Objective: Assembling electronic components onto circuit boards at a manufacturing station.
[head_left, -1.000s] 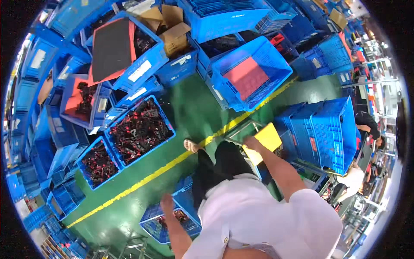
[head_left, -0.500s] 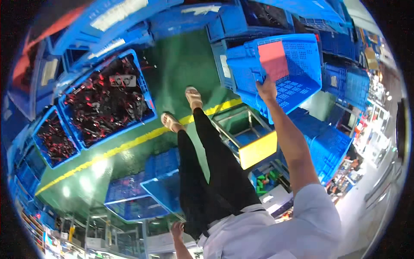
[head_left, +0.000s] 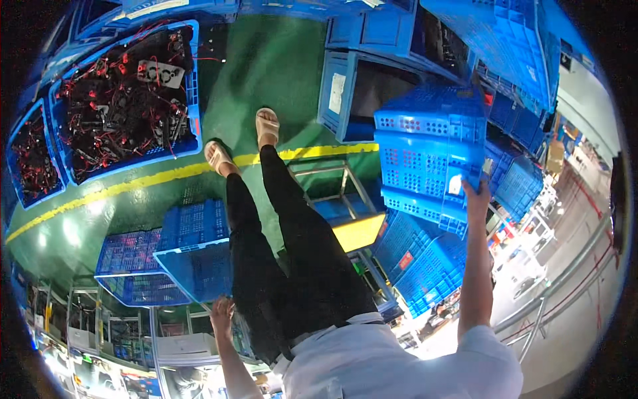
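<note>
My right hand (head_left: 477,195) is at the lower right corner of a blue perforated plastic crate (head_left: 422,158), its fingers closed round the edge. The crate stands with its slotted outer wall toward me, and its inside is hidden. Low beside my left thigh hangs my left hand (head_left: 222,314), fingers loosely bent and apart, with nothing in it. Under the held crate are more blue crates (head_left: 417,263).
Two blue bins of black parts with red wires stand at left, the larger bin (head_left: 198,100) nearer my feet. A metal frame with a yellow panel (head_left: 359,233) stands right of my legs. Blue crates (head_left: 193,226) sit at lower left. A yellow line (head_left: 139,181) crosses the green floor.
The crate at my right hand has turned, so its open inside and the red sheet no longer show. My right hand has moved right and lower in view; the whole view has shifted.
</note>
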Available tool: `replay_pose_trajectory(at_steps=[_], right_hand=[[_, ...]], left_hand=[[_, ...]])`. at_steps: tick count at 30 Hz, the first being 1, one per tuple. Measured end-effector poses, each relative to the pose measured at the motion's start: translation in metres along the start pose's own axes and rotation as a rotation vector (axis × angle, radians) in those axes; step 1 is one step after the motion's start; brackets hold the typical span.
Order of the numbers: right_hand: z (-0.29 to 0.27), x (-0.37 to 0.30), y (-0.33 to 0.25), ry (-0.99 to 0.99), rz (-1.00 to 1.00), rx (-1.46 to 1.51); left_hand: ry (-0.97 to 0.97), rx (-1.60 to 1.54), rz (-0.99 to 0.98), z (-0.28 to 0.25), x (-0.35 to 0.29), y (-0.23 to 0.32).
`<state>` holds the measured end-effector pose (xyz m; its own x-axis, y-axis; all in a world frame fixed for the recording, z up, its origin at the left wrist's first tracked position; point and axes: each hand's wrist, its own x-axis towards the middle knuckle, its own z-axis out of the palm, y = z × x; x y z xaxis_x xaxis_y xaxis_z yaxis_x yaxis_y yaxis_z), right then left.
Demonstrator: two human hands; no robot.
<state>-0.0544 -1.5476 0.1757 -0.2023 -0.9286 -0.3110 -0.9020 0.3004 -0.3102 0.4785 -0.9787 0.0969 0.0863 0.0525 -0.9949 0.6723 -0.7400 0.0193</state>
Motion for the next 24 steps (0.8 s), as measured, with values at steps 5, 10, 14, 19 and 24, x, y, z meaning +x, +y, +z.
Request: replay_pose_trajectory(at_steps=[5,10,14,19,24], right_hand=[[0.049,-0.078,0.012,0.024,0.104,-0.077],[0.133,-0.136,-0.014,-0.163,0.248,-0.132],[0.199,-0.154,0.011,-0.006,-0.019,-0.328],[0.212,-0.171,0.013,-0.158,0.164,-0.269],[0.215,-0.175,0.047,-0.205,-0.026,-0.198]], left_hand=[[-0.003,0.015,-0.014,-0.008,-0.007,0.01],[0.147,0.077,-0.103,-0.01,-0.009,0.028],[0.028,0.111,-0.042,-0.002,0.002,0.054],[0.044,0.167,0.038,0.0,0.0,0.084],[-0.006,0.056,-0.062,0.02,0.014,0.102]])
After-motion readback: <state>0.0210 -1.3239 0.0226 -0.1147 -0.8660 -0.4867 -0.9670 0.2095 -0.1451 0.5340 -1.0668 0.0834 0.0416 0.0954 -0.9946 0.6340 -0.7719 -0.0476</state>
